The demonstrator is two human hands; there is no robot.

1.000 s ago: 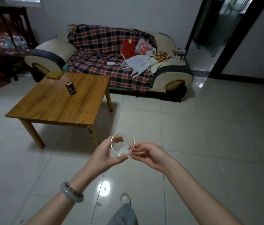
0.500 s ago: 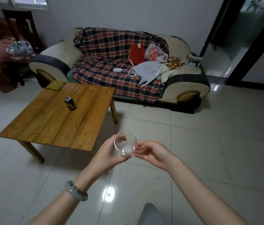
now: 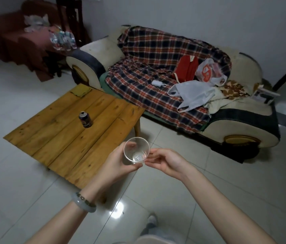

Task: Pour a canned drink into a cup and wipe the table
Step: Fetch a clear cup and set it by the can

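My left hand (image 3: 116,164) is wrapped around a clear cup (image 3: 136,150), thumb under the bottom, fingers curled behind it. My right hand (image 3: 167,160) is half closed, and its fingertips (image 3: 150,153) touch the cup's right side. The cup is held up in the air, over the near right corner of the wooden table (image 3: 65,138). A dark can (image 3: 85,119) stands upright on the table, well apart from the cup. A yellow cloth (image 3: 81,90) lies on the far corner. Behind is a sofa (image 3: 179,95) with a checked blanket (image 3: 147,67). The floor (image 3: 209,175) is shiny white tile.
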